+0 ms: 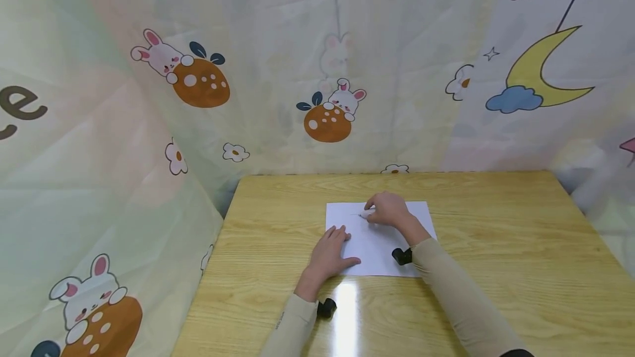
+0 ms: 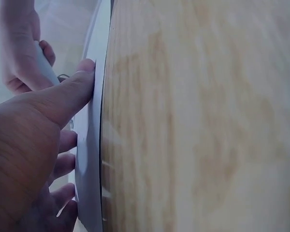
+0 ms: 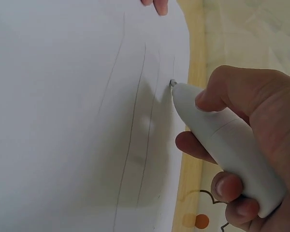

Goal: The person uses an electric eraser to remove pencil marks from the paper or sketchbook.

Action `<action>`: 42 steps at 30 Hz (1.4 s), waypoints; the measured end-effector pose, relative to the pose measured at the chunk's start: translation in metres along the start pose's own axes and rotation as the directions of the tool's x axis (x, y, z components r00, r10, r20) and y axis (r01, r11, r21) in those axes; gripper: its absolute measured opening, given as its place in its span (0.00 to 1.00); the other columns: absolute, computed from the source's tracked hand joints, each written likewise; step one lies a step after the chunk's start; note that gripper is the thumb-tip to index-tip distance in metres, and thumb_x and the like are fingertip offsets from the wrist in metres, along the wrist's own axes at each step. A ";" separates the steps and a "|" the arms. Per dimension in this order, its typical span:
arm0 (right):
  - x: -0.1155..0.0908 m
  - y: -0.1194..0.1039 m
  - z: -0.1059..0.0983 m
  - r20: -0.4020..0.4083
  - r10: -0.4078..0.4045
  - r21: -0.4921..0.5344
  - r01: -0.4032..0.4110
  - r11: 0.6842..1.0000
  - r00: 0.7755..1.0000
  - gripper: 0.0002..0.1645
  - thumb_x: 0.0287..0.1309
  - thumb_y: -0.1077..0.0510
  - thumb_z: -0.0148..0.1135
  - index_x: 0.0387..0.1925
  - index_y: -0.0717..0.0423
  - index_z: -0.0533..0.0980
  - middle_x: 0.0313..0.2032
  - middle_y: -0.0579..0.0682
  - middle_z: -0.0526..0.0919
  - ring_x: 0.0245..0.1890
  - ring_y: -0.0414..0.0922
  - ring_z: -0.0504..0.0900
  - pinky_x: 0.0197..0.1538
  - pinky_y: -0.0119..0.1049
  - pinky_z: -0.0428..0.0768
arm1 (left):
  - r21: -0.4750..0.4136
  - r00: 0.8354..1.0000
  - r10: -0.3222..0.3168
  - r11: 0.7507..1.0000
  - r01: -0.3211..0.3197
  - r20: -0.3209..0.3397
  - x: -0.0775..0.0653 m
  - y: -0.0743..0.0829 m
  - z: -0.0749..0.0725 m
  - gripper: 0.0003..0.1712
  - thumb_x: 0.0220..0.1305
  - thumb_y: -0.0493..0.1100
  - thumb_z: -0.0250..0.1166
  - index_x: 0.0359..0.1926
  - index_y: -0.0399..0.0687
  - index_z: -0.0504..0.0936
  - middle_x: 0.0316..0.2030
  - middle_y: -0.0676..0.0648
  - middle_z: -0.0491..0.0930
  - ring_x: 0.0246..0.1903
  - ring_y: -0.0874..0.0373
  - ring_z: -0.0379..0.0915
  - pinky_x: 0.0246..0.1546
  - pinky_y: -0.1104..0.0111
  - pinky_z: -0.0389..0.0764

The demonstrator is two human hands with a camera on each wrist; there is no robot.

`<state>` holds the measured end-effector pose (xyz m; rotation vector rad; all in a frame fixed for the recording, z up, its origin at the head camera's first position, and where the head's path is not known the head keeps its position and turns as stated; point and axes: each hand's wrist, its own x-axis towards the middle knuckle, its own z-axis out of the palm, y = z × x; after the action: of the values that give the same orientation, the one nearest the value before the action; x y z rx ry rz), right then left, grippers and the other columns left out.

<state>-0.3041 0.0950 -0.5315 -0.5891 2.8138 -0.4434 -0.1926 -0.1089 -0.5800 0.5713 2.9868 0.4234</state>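
Note:
A white sheet of paper (image 1: 377, 247) lies on the wooden table, with several thin pencil lines (image 3: 132, 125) running across it. My right hand (image 1: 389, 209) grips a thick white electric eraser (image 3: 232, 135), its fingers wrapped round the body. The eraser's small tip (image 3: 173, 83) meets the paper at the outermost line, close to the far edge. My left hand (image 1: 328, 252) rests on the sheet's left side, fingers spread and thumb out. In the left wrist view that thumb (image 2: 75, 92) lies along the paper's near edge.
The wooden table (image 1: 496, 247) extends around the sheet, its far edge against a printed cloth backdrop (image 1: 268, 70). Another cloth panel (image 1: 99, 197) hangs on the left. Black wrist cameras (image 1: 326, 308) sit at both cuffs, and light glares off the table in front.

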 end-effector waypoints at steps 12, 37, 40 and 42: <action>0.005 -0.001 0.001 0.013 0.009 -0.008 -0.009 1.000 1.000 0.17 0.50 0.49 0.69 0.44 0.44 0.86 0.40 0.46 0.85 0.25 0.42 0.74 0.23 0.34 0.73 | -0.012 1.000 -0.003 1.000 0.003 -0.009 -0.002 0.000 -0.002 0.41 0.56 0.67 0.66 0.62 0.47 0.75 0.68 0.44 0.65 0.69 0.46 0.55 0.68 0.60 0.58; 0.004 0.000 0.003 -0.008 -0.021 0.004 0.021 1.000 1.000 0.16 0.51 0.48 0.70 0.43 0.44 0.86 0.42 0.46 0.86 0.26 0.41 0.74 0.21 0.33 0.72 | -0.024 1.000 0.001 1.000 -0.002 -0.012 -0.004 0.002 -0.002 0.41 0.56 0.67 0.66 0.62 0.46 0.75 0.67 0.42 0.66 0.68 0.45 0.56 0.68 0.59 0.58; 0.006 -0.003 0.002 0.012 -0.014 0.007 0.013 1.000 1.000 0.16 0.51 0.47 0.70 0.43 0.43 0.86 0.43 0.46 0.85 0.27 0.42 0.74 0.21 0.33 0.72 | -0.020 1.000 0.005 1.000 -0.005 -0.021 -0.005 0.002 -0.002 0.41 0.55 0.67 0.67 0.61 0.46 0.75 0.67 0.42 0.66 0.68 0.45 0.56 0.67 0.59 0.59; 0.007 -0.004 0.001 0.022 -0.010 0.005 0.010 1.000 1.000 0.16 0.51 0.47 0.70 0.43 0.43 0.86 0.43 0.46 0.85 0.26 0.42 0.74 0.21 0.34 0.72 | -0.019 1.000 0.006 1.000 -0.007 -0.025 -0.004 0.002 -0.002 0.40 0.56 0.67 0.67 0.61 0.46 0.75 0.67 0.43 0.66 0.68 0.45 0.56 0.68 0.59 0.59</action>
<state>-0.3087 0.0887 -0.5318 -0.6041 2.7895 -0.4428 -0.1883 -0.1094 -0.5770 0.5787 3.0022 0.4627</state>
